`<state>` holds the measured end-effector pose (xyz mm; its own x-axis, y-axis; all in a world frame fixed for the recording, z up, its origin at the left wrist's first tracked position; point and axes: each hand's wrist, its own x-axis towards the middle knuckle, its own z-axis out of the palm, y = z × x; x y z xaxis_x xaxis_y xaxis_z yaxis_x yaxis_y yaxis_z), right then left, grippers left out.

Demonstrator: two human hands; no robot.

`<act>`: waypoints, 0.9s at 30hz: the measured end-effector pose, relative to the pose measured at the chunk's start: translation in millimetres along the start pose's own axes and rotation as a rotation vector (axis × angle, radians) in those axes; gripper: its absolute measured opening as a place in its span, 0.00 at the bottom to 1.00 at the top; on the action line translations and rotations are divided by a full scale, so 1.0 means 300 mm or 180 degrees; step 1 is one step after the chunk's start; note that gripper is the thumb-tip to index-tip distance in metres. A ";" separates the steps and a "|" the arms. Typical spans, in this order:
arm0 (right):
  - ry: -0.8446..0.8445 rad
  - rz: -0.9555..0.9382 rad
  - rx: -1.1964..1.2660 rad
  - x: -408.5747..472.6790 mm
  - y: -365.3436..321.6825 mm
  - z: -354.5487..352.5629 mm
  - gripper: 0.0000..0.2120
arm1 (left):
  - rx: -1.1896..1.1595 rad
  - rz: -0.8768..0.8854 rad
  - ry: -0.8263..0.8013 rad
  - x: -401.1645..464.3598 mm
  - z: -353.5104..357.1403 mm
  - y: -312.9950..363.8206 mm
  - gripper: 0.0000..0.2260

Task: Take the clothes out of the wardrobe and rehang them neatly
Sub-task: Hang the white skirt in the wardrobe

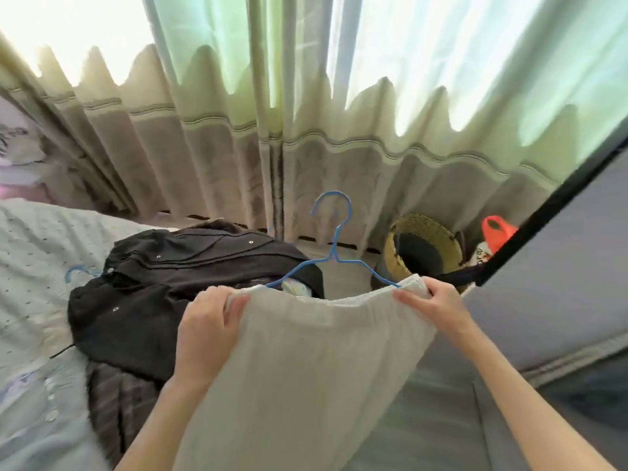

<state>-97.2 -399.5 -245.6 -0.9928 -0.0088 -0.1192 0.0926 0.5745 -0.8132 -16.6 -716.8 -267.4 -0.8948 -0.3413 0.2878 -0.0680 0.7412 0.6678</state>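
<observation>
Above the near edge of the bed, a white garment hung from a blue wire hanger, held up in the air in front of the person. The left hand gripped the garment's upper left corner, fingers curled over the cloth with the thumb on the near side. The right hand pinched the upper right corner, where the hanger's shoulder ran into the fabric. The hanger's hook stood upright above the garment, and its two arms disappeared into the open top edge of the cloth.

Beyond the garment and to its left, a black jacket with metal snaps lay spread on the bed, over a striped dark piece of clothing. A second blue hanger hook showed just left of the jacket on the pale dotted bedspread. Past the garment to its right, a woven basket stood on the floor, with an orange object just beyond it. A grey fabric panel with a black edge rose to the right of the garment. Pale green curtains hung behind everything, lit from the window.
</observation>
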 end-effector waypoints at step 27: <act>0.4026 0.2329 -0.1179 -0.753 0.486 -1.061 0.24 | -0.1088 0.3205 -0.2272 -0.106 1.038 1.483 0.23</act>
<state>116.6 -53.2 -155.9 -0.1638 0.9431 0.2894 0.7500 0.3096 -0.5845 -155.6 -196.3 -193.2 -0.5295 0.7442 0.4071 0.7954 0.2687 0.5433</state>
